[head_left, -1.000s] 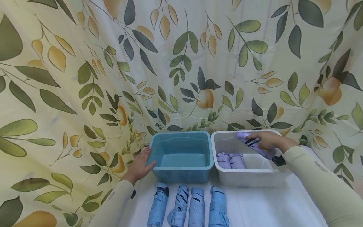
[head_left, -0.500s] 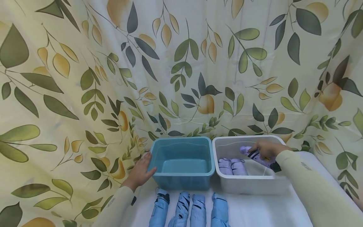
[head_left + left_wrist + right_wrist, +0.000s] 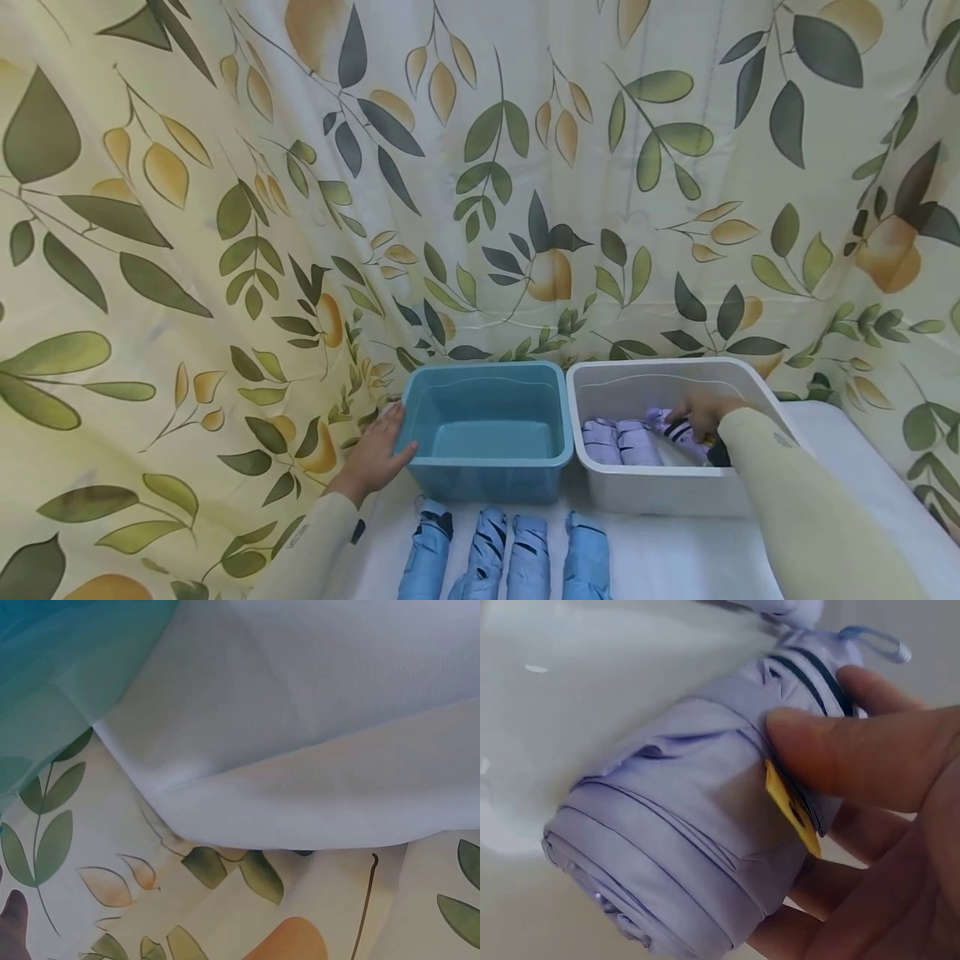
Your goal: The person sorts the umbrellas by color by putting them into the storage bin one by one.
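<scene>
From where I stood, over the head view, the person seemed to be packing rolled umbrellas by colour. The right hand (image 3: 703,414) held a purple umbrella (image 3: 677,431) slantwise inside the white bin (image 3: 660,493), just right of two purple umbrellas (image 3: 637,443) lying side by side. The step looked like laying that third one down; the next move called for straightening it alongside the pair, then loosening the grip. The left hand (image 3: 375,450), fingers extended, rested against the left rim of the teal bin (image 3: 487,485). Four blue umbrellas (image 3: 528,558) lay on the bench (image 3: 675,558) in front of it.

The left wrist view gave me little: one fingertip (image 3: 13,919) at the edge, so the fingers' spread couldn't be told there.

In the right wrist view, the thumb pressed on top near a yellow tag (image 3: 790,806) while the fingers curled beneath, parted by the umbrella's thickness. I couldn't tell whether it touched the bin's floor.
</scene>
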Tool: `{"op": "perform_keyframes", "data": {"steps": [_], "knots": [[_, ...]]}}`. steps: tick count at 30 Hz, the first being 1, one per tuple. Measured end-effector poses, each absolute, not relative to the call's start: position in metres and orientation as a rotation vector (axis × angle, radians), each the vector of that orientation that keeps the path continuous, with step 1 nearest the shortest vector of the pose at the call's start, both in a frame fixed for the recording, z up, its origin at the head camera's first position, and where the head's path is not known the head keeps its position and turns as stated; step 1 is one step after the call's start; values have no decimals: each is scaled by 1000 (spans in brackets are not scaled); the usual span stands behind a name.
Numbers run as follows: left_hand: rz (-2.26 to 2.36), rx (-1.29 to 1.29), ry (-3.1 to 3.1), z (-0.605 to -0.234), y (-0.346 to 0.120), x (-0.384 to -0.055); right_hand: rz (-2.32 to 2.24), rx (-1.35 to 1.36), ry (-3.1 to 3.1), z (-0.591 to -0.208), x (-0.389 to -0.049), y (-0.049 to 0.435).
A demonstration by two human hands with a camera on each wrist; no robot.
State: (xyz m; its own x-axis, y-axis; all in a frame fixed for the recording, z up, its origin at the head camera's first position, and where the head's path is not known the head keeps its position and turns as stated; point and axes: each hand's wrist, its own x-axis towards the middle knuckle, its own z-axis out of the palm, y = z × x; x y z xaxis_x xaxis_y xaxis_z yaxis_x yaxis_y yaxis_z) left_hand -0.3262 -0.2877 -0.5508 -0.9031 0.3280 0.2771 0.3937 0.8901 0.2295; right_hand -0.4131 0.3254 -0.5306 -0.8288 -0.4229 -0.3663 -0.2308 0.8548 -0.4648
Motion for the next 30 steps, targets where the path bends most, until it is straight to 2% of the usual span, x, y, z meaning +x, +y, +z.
{"op": "perform_keyframes", "data": {"steps": [18,30], "knots": [[-415,-529,-2878,-551,-285,-324,-604,-470,2526,-558,-411,339],[-414,-506,-2889,-549,-287,-328,-503,-555,2446,-554,-416,333]]}}
